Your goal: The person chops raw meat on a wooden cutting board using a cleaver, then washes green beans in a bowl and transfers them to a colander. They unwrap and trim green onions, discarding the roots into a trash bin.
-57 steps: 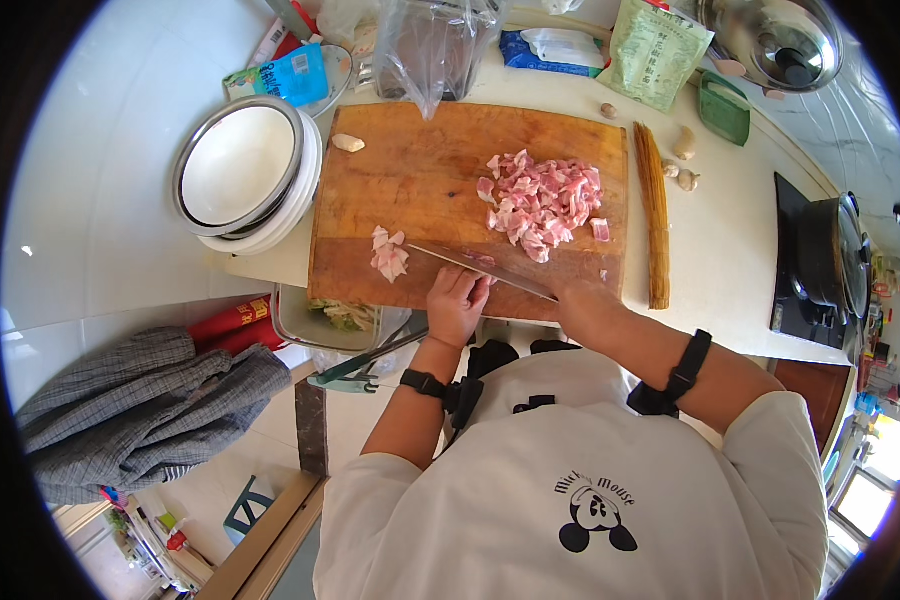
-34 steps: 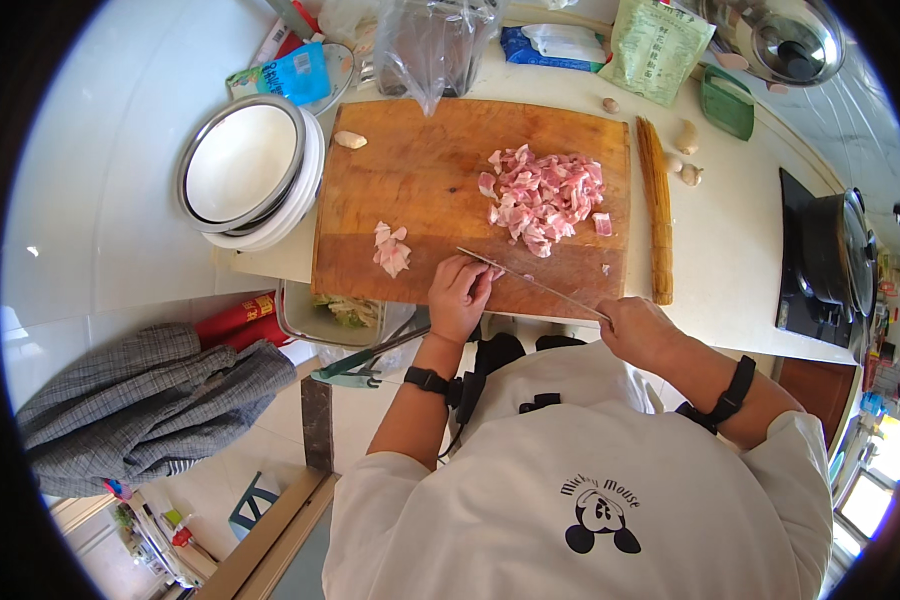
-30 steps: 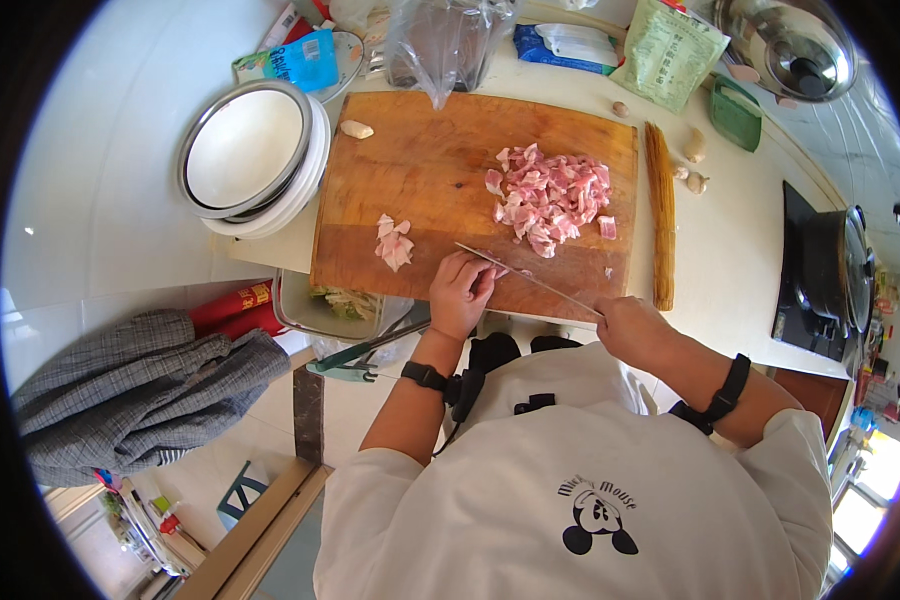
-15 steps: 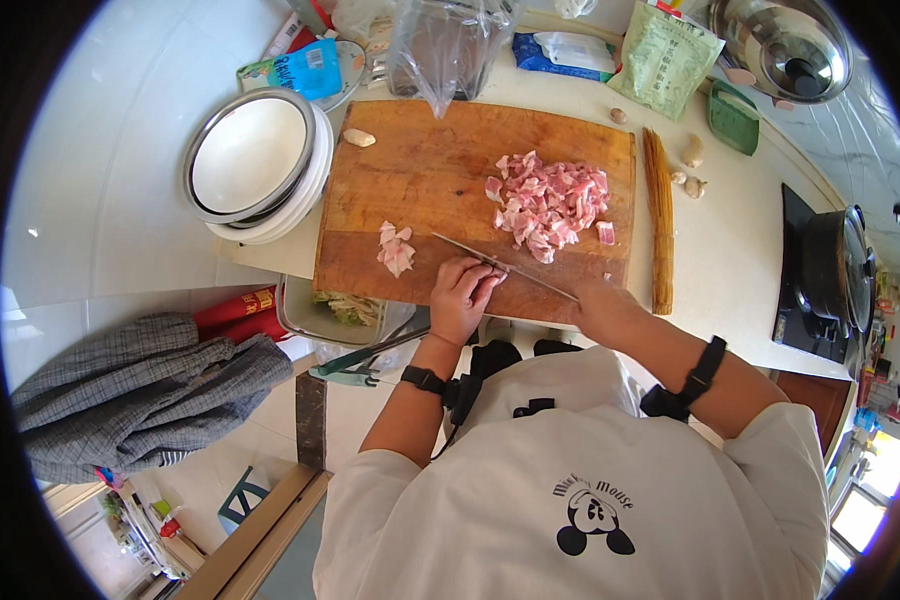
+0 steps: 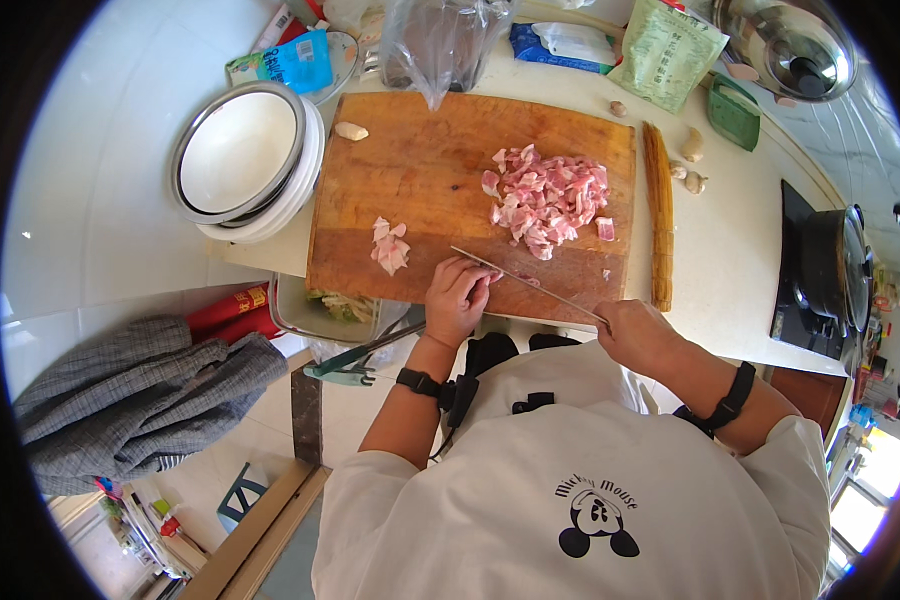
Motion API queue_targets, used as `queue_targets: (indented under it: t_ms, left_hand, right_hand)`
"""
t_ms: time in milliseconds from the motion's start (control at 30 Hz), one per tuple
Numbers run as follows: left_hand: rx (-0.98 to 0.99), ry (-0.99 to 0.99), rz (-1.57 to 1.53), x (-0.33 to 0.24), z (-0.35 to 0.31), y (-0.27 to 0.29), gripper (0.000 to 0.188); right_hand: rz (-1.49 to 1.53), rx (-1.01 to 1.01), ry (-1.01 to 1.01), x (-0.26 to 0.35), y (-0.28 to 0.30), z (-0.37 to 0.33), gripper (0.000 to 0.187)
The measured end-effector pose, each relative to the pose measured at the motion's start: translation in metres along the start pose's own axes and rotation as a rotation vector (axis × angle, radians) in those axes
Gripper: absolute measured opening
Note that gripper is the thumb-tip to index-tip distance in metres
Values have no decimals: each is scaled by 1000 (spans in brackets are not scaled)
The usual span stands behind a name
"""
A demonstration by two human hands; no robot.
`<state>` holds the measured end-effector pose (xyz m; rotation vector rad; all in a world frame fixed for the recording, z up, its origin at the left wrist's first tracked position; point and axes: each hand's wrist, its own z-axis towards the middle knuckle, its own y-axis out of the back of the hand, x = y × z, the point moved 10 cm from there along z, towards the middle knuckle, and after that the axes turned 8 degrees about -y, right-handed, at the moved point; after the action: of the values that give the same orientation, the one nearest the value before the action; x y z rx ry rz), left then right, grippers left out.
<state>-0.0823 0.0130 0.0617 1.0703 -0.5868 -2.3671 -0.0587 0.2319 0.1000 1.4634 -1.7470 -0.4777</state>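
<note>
Toward the left end of the wooden cutting board, the small heap of pale pink meat slices lies as it did half a second ago; near the board's front edge, right of that heap, the left hand has also kept nearly the same spot. The main change comes next along: the knife has slid back toward the board's right front side, its tip now further right and nearer the front edge, and the right hand has pulled outward with it. Up in the right half of the board, the large pile of chopped meat looks no different, so this reads as the return half of a slicing stroke, with nothing newly added to either heap. As for the hands, the left one is curled, fingers bent and drawn together over a small meat piece at the board's front, fingertips close beside the blade; whether they touch the steel I cannot tell. The right one, just off the board's front right, is wrapped firmly around the knife's handle, which it mostly hides, the blade slanting up and left over the board.
</note>
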Motion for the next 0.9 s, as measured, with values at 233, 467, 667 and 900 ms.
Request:
queue_targets:
  t_ms: [233, 467, 667, 900]
  left_hand:
    - [-12, 33, -34, 6, -3, 1, 23]
    - [11, 42, -46, 8, -6, -4, 23]
    - [-3, -2, -16, 2, -1, -1, 23]
    - [-52, 11, 6, 1, -5, 5, 24]
  right_hand:
    - [-12, 50, -2, 7, -12, 20, 20]
    - [37, -30, 83, 58, -22, 73, 31]
    - [65, -89, 163, 25, -40, 69, 30]
    - [12, -43, 42, -1, -7, 22, 22]
